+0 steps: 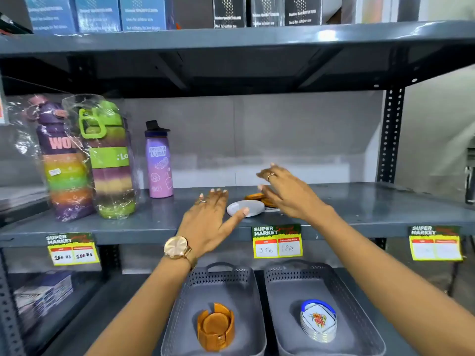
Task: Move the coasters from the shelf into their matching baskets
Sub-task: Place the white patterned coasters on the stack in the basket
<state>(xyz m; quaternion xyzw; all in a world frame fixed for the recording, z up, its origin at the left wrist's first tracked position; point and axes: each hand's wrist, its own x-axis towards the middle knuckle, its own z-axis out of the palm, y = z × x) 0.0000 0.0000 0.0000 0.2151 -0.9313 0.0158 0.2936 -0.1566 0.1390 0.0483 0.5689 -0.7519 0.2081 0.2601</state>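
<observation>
A: Containers first. Two grey perforated plastic baskets sit side by side at the bottom of the frame. The left basket (190,299) holds a brown wooden round coaster set in its holder (215,326). The right basket (341,289) holds a stack of white floral coasters in a blue-rimmed holder (318,320).

B: And on the grey metal shelf (359,209)?

A: At centre frame lies a white round coaster (245,207), flat on the shelf. Just behind and right of it — brown wooden coasters (254,196), partly hidden by the right hand. A bit of another white piece peeks out below them; unclear what.

B: Surroundings?

A: Left of frame: a purple-and-rainbow bottle in plastic wrap (64,160), a green-lidded striped bottle (110,160) also wrapped, then a lilac printed bottle with black cap (158,160). Yellow price tags (277,241) hang off the shelf edge. Boxes on the tier above.

B: Hands?

A: Left hand (208,219), with a gold wristwatch (177,247), is spread open, thumb tip touching the white coaster's near edge, not gripping. Right hand (285,191) is open, fingers fanned, over the brown coasters — holding nothing that I can see.
</observation>
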